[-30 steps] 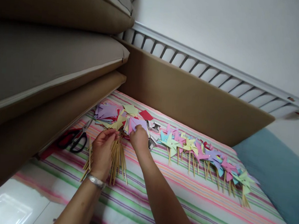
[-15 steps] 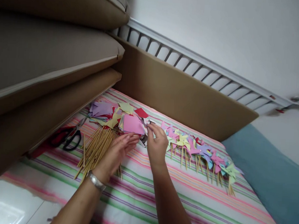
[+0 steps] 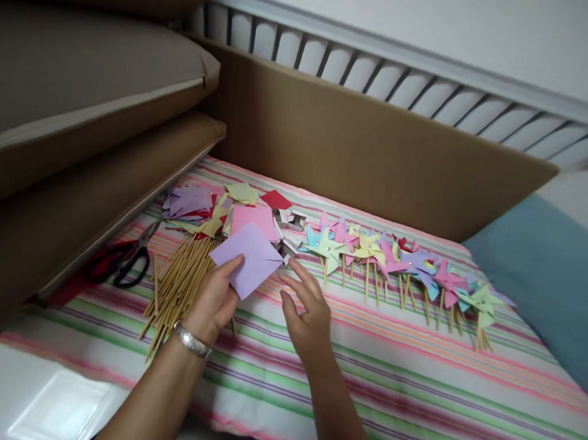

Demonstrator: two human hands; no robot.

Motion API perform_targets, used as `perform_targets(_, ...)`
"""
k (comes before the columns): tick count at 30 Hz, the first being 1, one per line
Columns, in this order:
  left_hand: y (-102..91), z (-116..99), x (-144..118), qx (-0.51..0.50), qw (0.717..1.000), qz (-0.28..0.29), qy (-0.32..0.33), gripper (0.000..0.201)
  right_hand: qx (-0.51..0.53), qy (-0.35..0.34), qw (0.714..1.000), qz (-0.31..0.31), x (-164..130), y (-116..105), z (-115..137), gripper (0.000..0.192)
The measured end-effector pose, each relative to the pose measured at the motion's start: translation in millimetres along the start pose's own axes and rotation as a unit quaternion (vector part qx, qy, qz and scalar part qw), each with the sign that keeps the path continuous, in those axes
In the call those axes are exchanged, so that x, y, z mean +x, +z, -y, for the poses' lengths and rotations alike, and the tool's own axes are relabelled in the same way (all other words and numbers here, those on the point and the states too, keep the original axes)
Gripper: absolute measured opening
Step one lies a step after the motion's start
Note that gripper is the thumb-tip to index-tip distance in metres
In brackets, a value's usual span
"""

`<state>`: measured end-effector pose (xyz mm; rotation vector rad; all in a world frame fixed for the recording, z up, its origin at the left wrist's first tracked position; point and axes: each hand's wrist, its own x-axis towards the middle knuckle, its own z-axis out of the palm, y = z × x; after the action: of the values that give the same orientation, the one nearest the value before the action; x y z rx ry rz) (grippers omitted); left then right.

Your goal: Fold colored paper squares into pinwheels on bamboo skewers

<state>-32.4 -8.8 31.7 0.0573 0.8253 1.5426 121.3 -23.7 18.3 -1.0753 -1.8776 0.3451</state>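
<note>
My left hand [image 3: 217, 298], with a silver bangle at the wrist, pinches a square of purple paper [image 3: 254, 264] by its lower left edge. The sheet is turned like a diamond, and a small dark dot shows near its middle. Close to its right corner is my right hand [image 3: 311, 314], fingers apart and holding nothing I can see. Behind the sheet lies a stack of pink paper squares [image 3: 254, 216]. Small open boxes [image 3: 292, 221] sit just right of that stack. Left of my left hand spreads a pile of thin wooden sticks [image 3: 178, 282].
Finished paper pinwheels [image 3: 369, 246] on sticks lie in a row to the right. Black-handled scissors [image 3: 132, 263] and more cut papers [image 3: 188, 201] are at the left. Stacked cushions [image 3: 108, 82] rise at the left, and a brown board [image 3: 353, 137] stands along the back.
The purple paper is now in my left hand, held over the pink stack's front. My right hand has moved back from the stack, and its fingers have spread. The view has shifted slightly.
</note>
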Motion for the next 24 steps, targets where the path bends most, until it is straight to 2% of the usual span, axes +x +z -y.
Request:
perform_targets(2, 1.0, -1, 2, 0.007, 1.0, 0.001, -0.009, 0.029, 0.016, 0.025, 0.999, -0.02, 2, -3, -4, 0.03)
perform_targets(6, 5.0, 6, 5, 0.026, 0.998, 0.039, -0.043, 0.03, 0.051, 0.058, 0.996, -0.037, 2, 0, -5, 0.026)
perform_targets(8, 7.1, 12, 6, 0.03, 0.997, 0.049, -0.057, 0.033, 0.097, 0.112, 0.987, -0.056, 3, 4, -4, 0.023)
perform_targets(10, 8.9, 17, 6, 0.033, 0.996, 0.051, -0.066, 0.033, 0.19, 0.201, 0.958, -0.075, 4, 8, -3, 0.027)
perform_targets(13, 10.7, 24, 5, 0.041, 0.994, 0.056, -0.079, 0.03, 0.351, 0.336, 0.869, -0.099, 6, 13, -4, 0.055)
perform_targets(15, 11.4, 28, 3, 0.043, 0.993, 0.069, -0.084, 0.029, 0.415, 0.392, 0.812, -0.124, 7, 15, -5, 0.07)
perform_targets(17, 11.3, 32, 1, 0.043, 0.993, 0.083, -0.079, 0.029, 0.458, 0.418, 0.773, -0.137, 7, 15, -5, 0.072)
perform_targets(20, 10.1, 37, -1, 0.047, 0.992, 0.096, -0.061, 0.028, 0.509, 0.412, 0.748, -0.108, 6, 14, -4, 0.057)
perform_targets(24, 7.8, 40, -4, 0.061, 0.99, 0.114, -0.054, 0.026, 0.505, 0.396, 0.759, -0.108, 6, 16, -1, 0.045)
